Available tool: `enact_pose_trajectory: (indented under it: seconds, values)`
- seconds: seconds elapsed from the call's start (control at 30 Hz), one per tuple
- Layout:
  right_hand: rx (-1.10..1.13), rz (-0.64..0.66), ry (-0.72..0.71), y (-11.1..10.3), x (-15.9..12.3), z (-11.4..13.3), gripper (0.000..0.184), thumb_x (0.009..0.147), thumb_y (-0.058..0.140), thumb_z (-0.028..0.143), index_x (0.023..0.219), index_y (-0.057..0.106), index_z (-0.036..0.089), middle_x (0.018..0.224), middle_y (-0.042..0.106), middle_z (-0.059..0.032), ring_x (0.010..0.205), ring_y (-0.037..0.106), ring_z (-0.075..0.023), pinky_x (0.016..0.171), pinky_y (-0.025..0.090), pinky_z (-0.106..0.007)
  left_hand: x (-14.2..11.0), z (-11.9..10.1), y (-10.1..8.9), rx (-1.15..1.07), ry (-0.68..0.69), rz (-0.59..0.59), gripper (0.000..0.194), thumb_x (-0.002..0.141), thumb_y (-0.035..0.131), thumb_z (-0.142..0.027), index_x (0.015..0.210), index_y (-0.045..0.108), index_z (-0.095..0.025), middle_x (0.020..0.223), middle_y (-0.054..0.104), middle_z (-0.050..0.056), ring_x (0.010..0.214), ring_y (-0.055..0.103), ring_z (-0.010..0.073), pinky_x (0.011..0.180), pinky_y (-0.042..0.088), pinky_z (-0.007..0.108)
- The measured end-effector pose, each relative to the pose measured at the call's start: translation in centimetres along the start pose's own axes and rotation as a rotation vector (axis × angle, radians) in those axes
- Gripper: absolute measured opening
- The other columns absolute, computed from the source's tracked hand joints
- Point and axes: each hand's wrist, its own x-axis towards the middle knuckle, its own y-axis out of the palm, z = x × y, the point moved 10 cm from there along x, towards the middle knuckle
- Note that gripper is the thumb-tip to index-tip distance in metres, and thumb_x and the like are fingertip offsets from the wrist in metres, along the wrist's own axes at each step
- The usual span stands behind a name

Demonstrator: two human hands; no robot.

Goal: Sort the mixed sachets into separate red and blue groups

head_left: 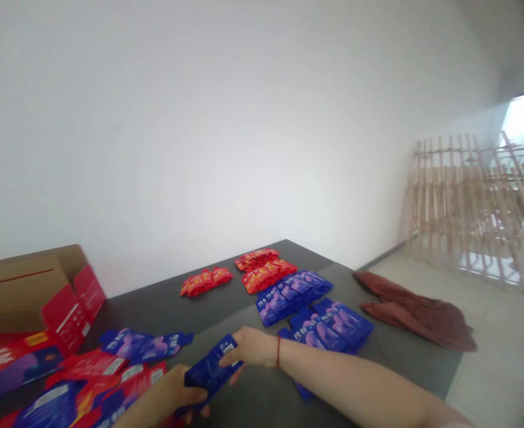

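A dark blue printed carton (212,370), flat-looking, is held between both hands above the near part of the table. My left hand (178,389) is closed on its lower left end, thumb on top. At the upper right end, my right hand (253,348) pinches it near a white label; a thin red-brown band circles that wrist. Left of the hands lie loose blue cartons (144,346) and a jumbled heap of red and blue ones (106,380). Just beyond my right forearm, overlapping blue cartons (333,326) are partly hidden by the arm.
Another overlapping blue row (291,294) lies behind, with red-orange packs in groups (268,274), (206,281) farther back. An open red cardboard box (77,309) stands left. Brown cloth (417,312) drapes over the right edge of the dark table (164,306). Wooden racks (458,208) lean beyond.
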Motion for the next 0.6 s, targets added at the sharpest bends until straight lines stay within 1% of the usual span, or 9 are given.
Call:
enact_pose_trajectory:
  seconds: [0.07,0.13,0.2,0.23,0.27,0.33,0.37,0.47,0.6]
  values:
    - [-0.042,-0.058,-0.011,-1.7,-1.0,0.9,0.034,0.059,0.077,0.04,0.076,0.066,0.012,0.065,0.065,0.0,0.066,0.064,-0.0163,0.063,0.055,-0.03,0.3,1.2,0.0,0.016,-0.035,0.013,0.03,0.062,0.066,-0.048,0.07,0.065,-0.019,0.064,0.071,0.002,0.047,0.054,0.0116,0.048,0.039,0.022]
    - [-0.143,-0.146,-0.045,-4.5,-3.2,2.5,0.03,0.063,0.074,0.038,0.076,0.066,0.012,0.069,0.066,-0.0012,0.069,0.064,-0.0178,0.064,0.055,-0.031,0.4,2.2,-0.2,0.009,-0.07,-0.004,0.032,0.06,0.066,-0.048,0.069,0.065,-0.018,0.061,0.07,0.003,0.043,0.052,0.0112,0.046,0.038,0.021]
    - [-0.358,-0.277,-0.1,-8.0,-6.4,4.6,0.022,0.072,0.066,0.035,0.077,0.066,0.013,0.074,0.068,-0.0025,0.07,0.066,-0.0189,0.067,0.055,-0.033,0.4,2.3,-0.5,-0.007,-0.072,-0.03,0.036,0.058,0.066,-0.051,0.069,0.064,-0.017,0.061,0.07,0.004,0.043,0.051,0.0107,0.045,0.037,0.021]
    - [-0.415,-0.315,-0.108,-9.7,-8.2,5.2,0.02,0.074,0.063,0.033,0.075,0.066,0.013,0.074,0.069,-0.004,0.069,0.066,-0.0199,0.07,0.055,-0.036,0.4,2.2,-0.7,-0.014,-0.068,-0.044,0.038,0.058,0.066,-0.053,0.07,0.064,-0.016,0.062,0.07,0.004,0.043,0.052,0.0107,0.045,0.038,0.021]
    - [-0.477,-0.346,-0.126,-11.2,-10.1,5.9,0.019,0.077,0.06,0.032,0.076,0.067,0.014,0.077,0.07,-0.0056,0.074,0.066,-0.0213,0.076,0.053,-0.037,0.5,2.0,-0.8,-0.017,-0.064,-0.056,0.041,0.056,0.066,-0.055,0.071,0.064,-0.016,0.062,0.07,0.005,0.044,0.052,0.011,0.046,0.038,0.021]
    - [-0.862,-0.441,-0.297,-13.1,-14.1,8.1,0.023,0.085,0.051,0.029,0.094,0.069,0.019,0.098,0.07,-0.007,0.096,0.063,-0.0221,0.092,0.046,-0.037,0.7,1.3,-1.1,-0.015,-0.052,-0.087,0.049,0.054,0.065,-0.06,0.074,0.065,-0.016,0.062,0.069,0.005,0.046,0.052,0.0116,0.047,0.038,0.022]
    - [-1.032,-0.466,-0.336,-13.7,-15.8,8.3,0.027,0.086,0.048,0.027,0.105,0.067,0.02,0.11,0.067,-0.0075,0.105,0.059,-0.0226,0.097,0.042,-0.039,0.8,0.9,-1.3,-0.01,-0.045,-0.108,0.052,0.053,0.064,-0.062,0.075,0.065,-0.015,0.062,0.069,0.005,0.046,0.052,0.0118,0.047,0.038,0.022]
    - [-1.371,-0.465,-0.324,-15.1,-19.0,6.4,0.039,0.085,0.044,0.016,0.122,0.058,0.018,0.125,0.059,-0.0095,0.115,0.053,-0.0215,0.102,0.039,-0.038,1.1,-0.3,-2.0,0.025,-0.014,-0.194,0.055,0.056,0.06,-0.062,0.082,0.065,-0.014,0.06,0.067,0.004,0.047,0.052,0.0122,0.048,0.038,0.022]
    - [-1.532,-0.431,-0.324,-15.8,-20.6,3.4,0.039,0.089,0.039,0.016,0.126,0.054,0.019,0.127,0.057,-0.0098,0.116,0.053,-0.0197,0.101,0.041,-0.037,0.6,-0.9,-3.4,0.165,0.008,-0.308,0.047,0.063,0.056,-0.054,0.089,0.065,-0.015,0.066,0.067,0.002,0.057,0.056,0.0155,0.052,0.039,0.023]
